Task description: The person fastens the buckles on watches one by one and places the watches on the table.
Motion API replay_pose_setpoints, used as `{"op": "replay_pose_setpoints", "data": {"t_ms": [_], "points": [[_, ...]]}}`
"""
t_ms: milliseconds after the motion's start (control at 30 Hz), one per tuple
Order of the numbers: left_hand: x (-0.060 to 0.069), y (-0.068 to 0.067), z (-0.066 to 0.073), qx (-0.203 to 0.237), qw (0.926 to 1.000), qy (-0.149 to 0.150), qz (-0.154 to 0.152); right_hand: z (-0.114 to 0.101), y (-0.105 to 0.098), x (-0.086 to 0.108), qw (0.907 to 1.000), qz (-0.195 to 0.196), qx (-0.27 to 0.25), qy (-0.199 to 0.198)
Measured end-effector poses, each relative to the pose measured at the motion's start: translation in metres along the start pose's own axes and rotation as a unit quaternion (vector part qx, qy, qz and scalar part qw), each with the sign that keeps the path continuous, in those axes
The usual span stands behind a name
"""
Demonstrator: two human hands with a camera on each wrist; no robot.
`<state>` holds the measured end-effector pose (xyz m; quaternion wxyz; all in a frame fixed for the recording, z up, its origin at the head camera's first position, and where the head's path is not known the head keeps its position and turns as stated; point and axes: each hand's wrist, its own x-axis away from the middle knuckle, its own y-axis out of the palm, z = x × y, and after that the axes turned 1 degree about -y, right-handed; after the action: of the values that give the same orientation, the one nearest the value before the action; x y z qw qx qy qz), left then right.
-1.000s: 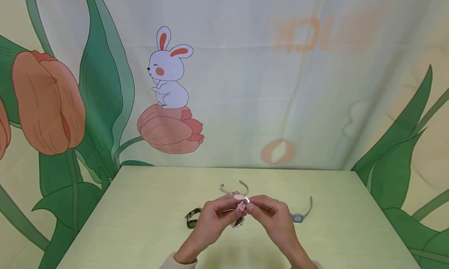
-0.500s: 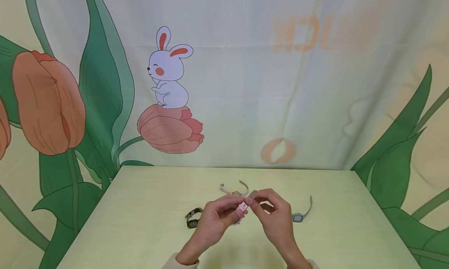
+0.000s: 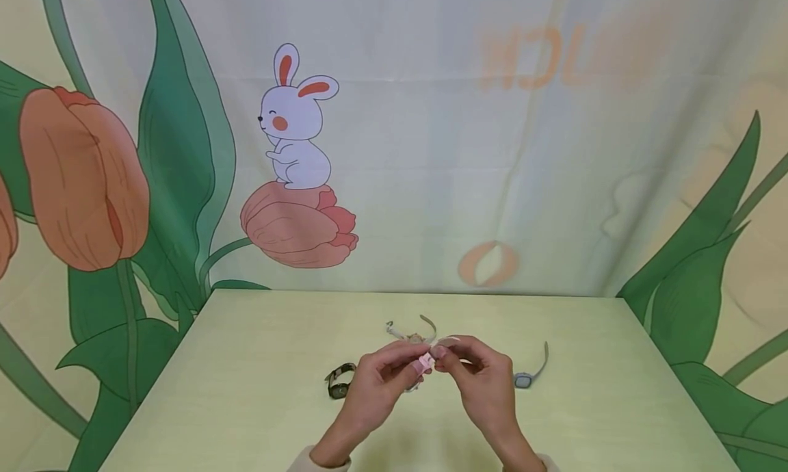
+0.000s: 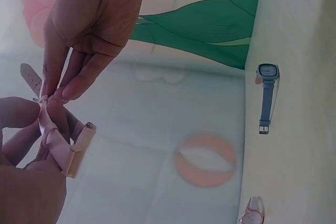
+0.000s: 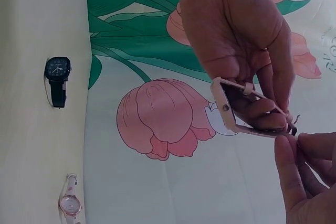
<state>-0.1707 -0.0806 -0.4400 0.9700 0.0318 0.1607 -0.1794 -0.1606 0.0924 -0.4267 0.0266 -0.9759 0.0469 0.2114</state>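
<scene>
- Left hand [image 3: 375,390]: thumb and fingers pinch the pink watch [image 4: 59,148] near its strap ends; some fingers sit inside the loop of the strap.
- Right hand [image 3: 486,379]: thumb and fingertips narrowed together, pinching the strap right beside the left hand's grip. The two hands' fingertips almost meet.
- The pink watch is held up off the table, between the hands. Its case [image 5: 224,106] shows edge-on in the right wrist view, at the end of the loop away from the pinch.
- One strap tip [image 4: 30,77] sticks out past the fingers in the left wrist view. The buckle is mostly hidden by fingertips; whether it is fastened, I cannot tell.
- White watch [image 3: 415,338]: on the table just beyond the hands, rose-gold case, one end of its strap curving upward.
- Black watch [image 3: 338,390]: on the table just left of the left hand, its strap standing in a loop.
- Blue watch [image 3: 523,380]: on the table just right of the right hand, strap curving up and away.
- Table [image 3: 246,424]: pale yellow-green, under all three.
- Curtain [image 3: 425,150]: behind the table, printed with a rabbit [image 3: 301,143], tulips [image 3: 86,178] and green leaves [image 3: 178,130].
- Pale sleeves [image 3: 317,461]: at both wrists, along the bottom edge of the head view.
</scene>
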Motion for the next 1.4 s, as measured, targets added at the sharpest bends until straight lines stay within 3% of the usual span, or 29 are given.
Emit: {"op": "replay_pose_setpoints", "data": {"t_ms": [600,1133,1400], "points": [[-0.0014,0.0025,0.0014,-0.042,0.9964,-0.044,0.058,-0.0034,-0.0010,0.0020,0.9995,-0.029,-0.017,0.001],[-0.0057,0.0024,0.0010,-0.060,0.9929,-0.069,0.077,0.0010,-0.0036,0.0018,0.9994,-0.033,0.006,0.010],[-0.0054,0.0040,0.0002,-0.053,0.9922,-0.077,0.084,0.0042,-0.0030,0.0026,0.9988,-0.037,0.025,-0.018]]}}
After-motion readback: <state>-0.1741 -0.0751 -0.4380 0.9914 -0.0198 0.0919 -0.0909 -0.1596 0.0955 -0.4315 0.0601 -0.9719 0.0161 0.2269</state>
